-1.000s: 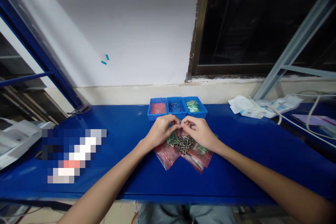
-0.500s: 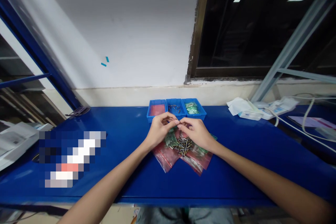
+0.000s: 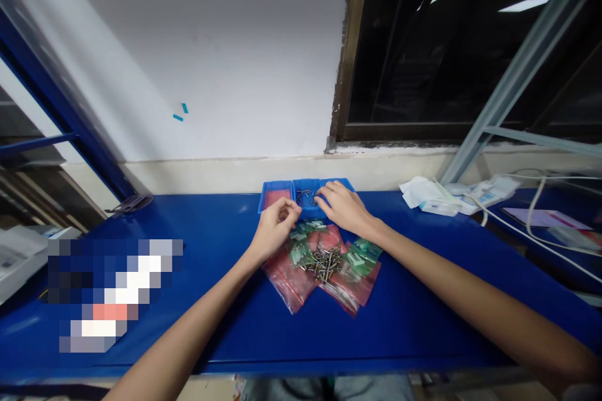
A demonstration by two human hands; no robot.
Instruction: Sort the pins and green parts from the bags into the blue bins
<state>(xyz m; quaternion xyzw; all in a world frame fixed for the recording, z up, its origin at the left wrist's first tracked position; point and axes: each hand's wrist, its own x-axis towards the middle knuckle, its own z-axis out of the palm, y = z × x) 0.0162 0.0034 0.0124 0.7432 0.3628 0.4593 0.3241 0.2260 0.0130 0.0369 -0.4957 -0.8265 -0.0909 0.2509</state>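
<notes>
My left hand (image 3: 277, 227) is closed in a pinch in front of the left blue bin; whatever it may hold is hidden or too small to name. My right hand (image 3: 345, 208) has its fingers apart, with its fingertips over the edge between the middle blue bin (image 3: 306, 205) and the right blue bin (image 3: 345, 184). Screws (image 3: 305, 194) lie in the middle bin. Below the hands, a pile of loose screws (image 3: 325, 263) rests on red zip bags (image 3: 291, 285) and green bags (image 3: 364, 254). My right hand covers most of the right bin.
Red bags (image 3: 275, 197) fill the left blue bin (image 3: 261, 197). White packets (image 3: 430, 197) and cables (image 3: 536, 200) lie on the right of the blue table (image 3: 211, 313). A pixelated patch hides something at the left, near a white box (image 3: 19, 263).
My hands, which met above the screw pile, have parted. The right one has moved forward to the bins; the left stays pinched, slightly left. The view has shifted a little.
</notes>
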